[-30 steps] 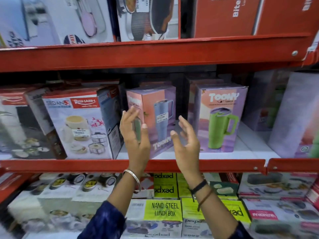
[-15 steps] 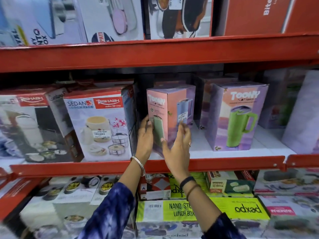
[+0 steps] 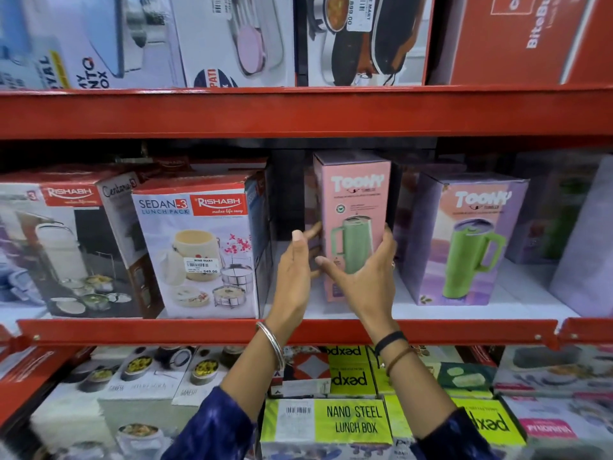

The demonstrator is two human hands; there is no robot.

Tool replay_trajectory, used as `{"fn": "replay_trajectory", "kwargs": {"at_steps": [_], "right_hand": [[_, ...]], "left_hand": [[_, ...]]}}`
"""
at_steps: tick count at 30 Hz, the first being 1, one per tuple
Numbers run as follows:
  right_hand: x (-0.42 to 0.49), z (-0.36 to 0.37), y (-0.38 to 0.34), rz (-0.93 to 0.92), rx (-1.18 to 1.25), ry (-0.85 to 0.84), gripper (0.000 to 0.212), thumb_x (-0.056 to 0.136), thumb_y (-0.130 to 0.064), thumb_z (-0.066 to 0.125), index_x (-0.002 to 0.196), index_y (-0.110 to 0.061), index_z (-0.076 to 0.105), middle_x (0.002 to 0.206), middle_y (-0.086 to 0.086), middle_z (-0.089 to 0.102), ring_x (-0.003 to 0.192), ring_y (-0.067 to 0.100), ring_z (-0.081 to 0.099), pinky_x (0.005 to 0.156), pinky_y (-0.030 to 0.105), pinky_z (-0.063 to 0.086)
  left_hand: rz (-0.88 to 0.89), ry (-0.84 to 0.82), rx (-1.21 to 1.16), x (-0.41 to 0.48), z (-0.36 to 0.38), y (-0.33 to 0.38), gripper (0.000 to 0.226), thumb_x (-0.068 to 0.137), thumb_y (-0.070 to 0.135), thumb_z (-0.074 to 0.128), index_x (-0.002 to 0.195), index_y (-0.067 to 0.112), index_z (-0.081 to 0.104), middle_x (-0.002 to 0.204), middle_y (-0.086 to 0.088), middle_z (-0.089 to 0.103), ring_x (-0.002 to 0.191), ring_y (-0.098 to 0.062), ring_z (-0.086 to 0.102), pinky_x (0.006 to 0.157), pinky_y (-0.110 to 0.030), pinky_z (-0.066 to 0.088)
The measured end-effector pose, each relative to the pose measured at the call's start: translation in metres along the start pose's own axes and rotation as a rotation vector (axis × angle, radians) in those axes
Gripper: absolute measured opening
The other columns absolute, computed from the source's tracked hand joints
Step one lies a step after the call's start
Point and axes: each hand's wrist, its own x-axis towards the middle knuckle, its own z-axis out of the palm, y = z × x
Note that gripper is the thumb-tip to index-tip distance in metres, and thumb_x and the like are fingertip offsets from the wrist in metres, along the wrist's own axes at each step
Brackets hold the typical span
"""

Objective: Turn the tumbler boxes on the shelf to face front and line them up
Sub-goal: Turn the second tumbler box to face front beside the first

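Note:
A pink Toony tumbler box (image 3: 356,200) stands upright on the middle shelf (image 3: 331,330), its green-tumbler face turned to the front. My left hand (image 3: 297,270) reaches round its left side with the fingers behind the edge. My right hand (image 3: 368,277) cups its lower front and right edge. A purple Toony tumbler box (image 3: 471,237) with a green tumbler stands to the right, slightly angled. More tumbler boxes sit blurred behind and further right (image 3: 580,234).
A Rishabh Sedan-3 lunch pack box (image 3: 199,247) stands close to the left of my left hand, another Rishabh box (image 3: 66,240) beyond it. A red shelf beam (image 3: 298,112) runs overhead. Nano Steel lunch boxes (image 3: 351,419) fill the shelf below.
The pink box has been rotated from corner-on to face front. Both hands went from hovering to gripping its sides. The camera view shifted left.

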Motion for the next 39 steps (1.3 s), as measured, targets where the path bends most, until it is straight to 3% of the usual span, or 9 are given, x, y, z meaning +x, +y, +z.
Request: {"fn": "replay_trajectory", "kwargs": {"at_steps": [4, 9, 15, 18, 21, 27, 31, 34, 39], "right_hand": [[0.014, -0.007, 0.010, 0.044, 0.056, 0.055, 0.107, 0.054, -0.047, 0.083, 0.135, -0.013, 0.023, 0.135, 0.007, 0.044, 0.120, 0.025, 0.049, 0.085, 0.040, 0.050], [0.025, -0.020, 0.029, 0.055, 0.341, -0.141, 0.108, 0.053, -0.036, 0.086, 0.139, -0.020, 0.022, 0.139, 0.001, 0.038, 0.126, 0.017, 0.043, 0.107, 0.042, 0.040], [0.032, -0.031, 0.041, -0.052, 0.230, -0.314, 0.102, 0.065, -0.033, 0.082, 0.145, -0.021, 0.020, 0.135, -0.010, 0.021, 0.121, -0.007, 0.025, 0.098, -0.004, 0.022], [0.036, -0.034, 0.049, -0.074, 0.227, -0.393, 0.086, 0.078, -0.028, 0.071, 0.146, -0.023, 0.018, 0.149, -0.014, 0.016, 0.128, -0.017, 0.014, 0.113, 0.015, 0.015], [0.038, -0.036, 0.056, -0.093, 0.251, -0.466, 0.072, 0.086, -0.027, 0.062, 0.146, -0.026, 0.022, 0.157, -0.011, 0.014, 0.141, -0.004, 0.013, 0.117, 0.026, 0.019], [0.041, -0.033, 0.072, -0.119, 0.197, -0.402, 0.056, 0.086, -0.010, 0.061, 0.138, -0.009, 0.041, 0.149, 0.004, 0.037, 0.137, 0.011, 0.034, 0.103, 0.005, 0.028], [0.039, -0.032, 0.078, -0.095, 0.150, -0.365, 0.056, 0.085, -0.019, 0.064, 0.137, -0.013, 0.045, 0.142, 0.007, 0.047, 0.127, 0.015, 0.043, 0.099, 0.014, 0.034], [0.035, -0.034, 0.078, -0.004, 0.237, -0.370, 0.056, 0.084, -0.040, 0.059, 0.136, -0.021, 0.045, 0.138, 0.003, 0.052, 0.123, 0.013, 0.050, 0.103, 0.028, 0.040], [0.021, -0.036, 0.060, 0.252, 0.631, -0.262, 0.059, 0.080, -0.055, 0.043, 0.117, -0.011, 0.057, 0.123, 0.009, 0.062, 0.112, 0.017, 0.060, 0.097, 0.036, 0.048]], "left_hand": [[0.009, -0.041, 0.057, 0.003, 0.002, 0.005, 0.047, 0.100, 0.045, 0.017, 0.121, 0.033, 0.057, 0.124, 0.011, 0.060, 0.114, -0.006, 0.059, 0.091, -0.025, 0.053], [0.060, 0.110, 0.136, 0.028, -0.005, 0.003, 0.054, 0.100, 0.044, 0.013, 0.148, 0.023, 0.025, 0.154, 0.009, 0.024, 0.139, -0.003, 0.021, 0.117, -0.029, 0.015], [-0.096, 0.086, 0.032, 0.039, -0.014, -0.016, 0.101, 0.063, 0.089, 0.016, 0.145, 0.033, 0.030, 0.157, 0.006, 0.029, 0.143, -0.021, 0.031, 0.118, -0.053, 0.024], [-0.044, 0.094, 0.016, 0.032, -0.014, -0.019, 0.093, 0.053, 0.098, 0.019, 0.131, 0.051, 0.037, 0.151, 0.011, 0.036, 0.141, -0.019, 0.035, 0.116, -0.054, 0.028], [-0.022, 0.105, 0.039, 0.030, -0.015, -0.024, 0.095, 0.054, 0.100, 0.020, 0.132, 0.051, 0.043, 0.153, 0.007, 0.038, 0.140, -0.019, 0.036, 0.116, -0.055, 0.027], [0.000, 0.088, 0.140, 0.021, -0.013, -0.041, 0.079, 0.068, 0.093, 0.013, 0.132, 0.056, 0.042, 0.150, 0.008, 0.043, 0.139, -0.020, 0.039, 0.115, -0.057, 0.027], [0.031, 0.094, 0.149, 0.013, -0.006, -0.036, 0.071, 0.071, 0.090, 0.015, 0.130, 0.059, 0.038, 0.154, 0.011, 0.036, 0.143, -0.013, 0.031, 0.119, -0.052, 0.023], [0.060, 0.114, 0.155, 0.007, -0.002, -0.035, 0.078, 0.078, 0.082, 0.013, 0.143, 0.043, 0.030, 0.158, 0.010, 0.026, 0.146, -0.012, 0.022, 0.120, -0.053, 0.018], [0.084, 0.106, 0.118, 0.000, -0.005, -0.041, 0.064, 0.072, 0.088, 0.018, 0.127, 0.063, 0.038, 0.157, 0.008, 0.030, 0.145, -0.013, 0.026, 0.119, -0.054, 0.021]]}}
